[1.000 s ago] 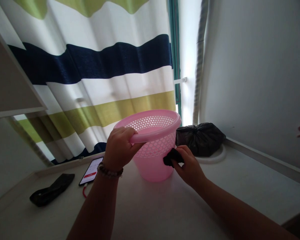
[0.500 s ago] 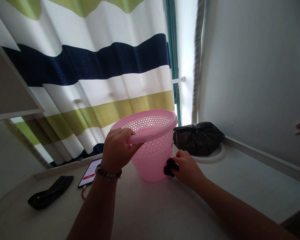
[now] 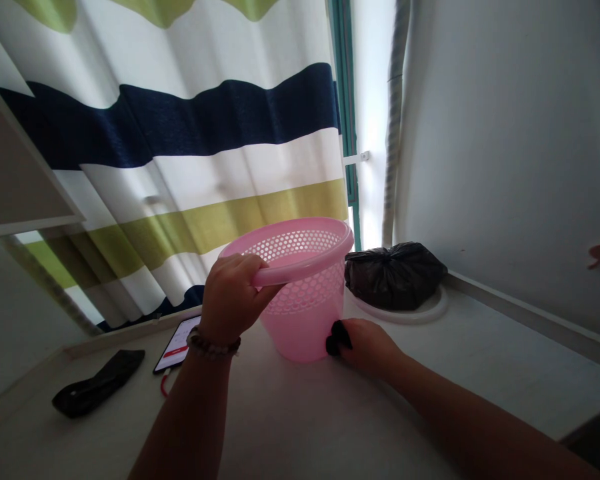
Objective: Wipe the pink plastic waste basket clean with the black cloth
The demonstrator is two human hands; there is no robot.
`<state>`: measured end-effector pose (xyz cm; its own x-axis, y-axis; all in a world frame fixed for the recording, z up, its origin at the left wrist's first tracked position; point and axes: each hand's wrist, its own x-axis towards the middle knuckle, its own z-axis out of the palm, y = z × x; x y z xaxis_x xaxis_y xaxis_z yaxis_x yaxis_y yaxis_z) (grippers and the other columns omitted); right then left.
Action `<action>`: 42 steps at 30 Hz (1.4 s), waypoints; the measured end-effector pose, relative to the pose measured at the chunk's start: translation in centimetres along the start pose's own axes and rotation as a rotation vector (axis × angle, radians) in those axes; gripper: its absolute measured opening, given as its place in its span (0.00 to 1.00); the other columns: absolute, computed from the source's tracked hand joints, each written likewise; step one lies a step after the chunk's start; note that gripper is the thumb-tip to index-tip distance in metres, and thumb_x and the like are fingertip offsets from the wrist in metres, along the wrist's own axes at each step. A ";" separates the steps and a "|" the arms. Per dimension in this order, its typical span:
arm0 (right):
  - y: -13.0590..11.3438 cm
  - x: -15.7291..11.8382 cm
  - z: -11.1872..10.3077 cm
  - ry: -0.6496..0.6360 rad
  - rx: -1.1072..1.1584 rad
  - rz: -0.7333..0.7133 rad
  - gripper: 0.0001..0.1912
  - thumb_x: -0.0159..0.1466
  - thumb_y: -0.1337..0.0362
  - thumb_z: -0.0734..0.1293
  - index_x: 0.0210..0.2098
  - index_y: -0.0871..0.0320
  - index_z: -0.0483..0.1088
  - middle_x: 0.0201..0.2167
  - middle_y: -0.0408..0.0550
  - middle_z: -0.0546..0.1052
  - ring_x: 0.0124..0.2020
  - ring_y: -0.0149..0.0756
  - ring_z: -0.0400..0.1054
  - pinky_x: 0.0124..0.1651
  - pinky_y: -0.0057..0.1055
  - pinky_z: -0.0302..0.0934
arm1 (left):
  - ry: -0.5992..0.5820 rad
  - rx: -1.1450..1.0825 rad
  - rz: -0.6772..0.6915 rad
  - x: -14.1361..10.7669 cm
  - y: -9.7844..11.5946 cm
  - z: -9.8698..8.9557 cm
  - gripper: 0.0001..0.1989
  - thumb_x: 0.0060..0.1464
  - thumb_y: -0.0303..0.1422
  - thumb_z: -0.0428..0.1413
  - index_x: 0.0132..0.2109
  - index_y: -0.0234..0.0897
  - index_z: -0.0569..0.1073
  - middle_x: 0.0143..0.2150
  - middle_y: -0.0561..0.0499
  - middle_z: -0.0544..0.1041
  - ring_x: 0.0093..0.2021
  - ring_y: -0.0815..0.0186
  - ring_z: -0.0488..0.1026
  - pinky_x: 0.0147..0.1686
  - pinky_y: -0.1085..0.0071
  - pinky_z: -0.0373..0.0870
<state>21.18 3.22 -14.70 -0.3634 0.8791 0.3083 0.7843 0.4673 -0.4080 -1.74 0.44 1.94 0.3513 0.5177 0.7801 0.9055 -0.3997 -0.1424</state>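
A pink plastic wastebasket [image 3: 300, 333] with a perforated upper wall stands slightly tilted on the pale tabletop. My left hand [image 3: 233, 293] grips its thick rim at the near left, thumb below and fingers over the top. Low on the basket's right side, my right hand [image 3: 370, 347] is closed on a small black cloth [image 3: 339, 339] that is bunched against the pink wall. The cloth's exact kind cannot be made out. Whatever lies at the bottom of the basket is hidden from me.
A tied black garbage bag [image 3: 395, 277] rests on a pale ring [image 3: 430, 312] at the back right. To the left lie a phone [image 3: 177, 343] with a red cable and a folded black plastic bag [image 3: 100, 383]. A striped curtain [image 3: 205, 173] hangs behind.
My right hand has shifted slightly down and left, its fingers curled more tightly around the black cloth. My left hand keeps its hold on the rim.
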 end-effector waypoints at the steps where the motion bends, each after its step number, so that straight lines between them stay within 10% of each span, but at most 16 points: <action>1: -0.2 0.0 -0.2 0.040 0.030 -0.023 0.07 0.54 0.66 0.63 0.34 0.55 0.69 0.33 0.48 0.75 0.36 0.40 0.68 0.35 0.30 0.53 | 0.003 0.003 -0.002 0.0 0.0 0.0 0.19 0.49 0.49 0.54 0.27 0.38 0.66 0.24 0.53 0.67 0.29 0.66 0.63 0.33 0.68 0.56; 9: -1.9 -0.6 -2.2 0.421 0.223 -0.199 0.12 0.58 0.69 0.60 0.42 0.56 0.64 0.32 0.48 0.73 0.33 0.36 0.65 0.36 0.29 0.55 | 0.007 -0.024 0.016 0.0 0.1 -0.1 0.18 0.49 0.48 0.54 0.27 0.37 0.65 0.24 0.53 0.68 0.29 0.67 0.63 0.33 0.68 0.56; 24: 1.5 0.1 0.4 -0.066 -0.020 0.009 0.11 0.50 0.69 0.65 0.35 0.56 0.71 0.34 0.49 0.74 0.38 0.41 0.67 0.35 0.30 0.52 | 0.020 -0.008 0.010 0.0 -0.1 0.0 0.18 0.49 0.49 0.54 0.28 0.37 0.67 0.25 0.52 0.68 0.29 0.66 0.64 0.33 0.69 0.57; 36: -0.7 0.1 -2.0 0.409 0.241 -0.199 0.14 0.50 0.76 0.62 0.35 0.56 0.66 0.35 0.47 0.66 0.38 0.37 0.61 0.41 0.31 0.56 | 0.030 0.005 0.009 0.0 0.0 0.1 0.17 0.48 0.48 0.56 0.27 0.37 0.66 0.24 0.53 0.67 0.29 0.66 0.63 0.32 0.69 0.57; 42: -1.1 0.0 -1.8 0.366 0.229 -0.137 0.17 0.51 0.75 0.61 0.40 0.55 0.65 0.36 0.47 0.67 0.38 0.37 0.61 0.41 0.31 0.56 | 0.043 0.004 -0.004 0.0 0.1 0.1 0.19 0.48 0.49 0.55 0.26 0.37 0.66 0.23 0.52 0.67 0.28 0.66 0.63 0.31 0.69 0.57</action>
<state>21.24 2.55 -12.76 -0.2220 0.7357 0.6399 0.5950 0.6221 -0.5089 -1.61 0.42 1.87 0.3375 0.4859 0.8062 0.9077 -0.3949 -0.1420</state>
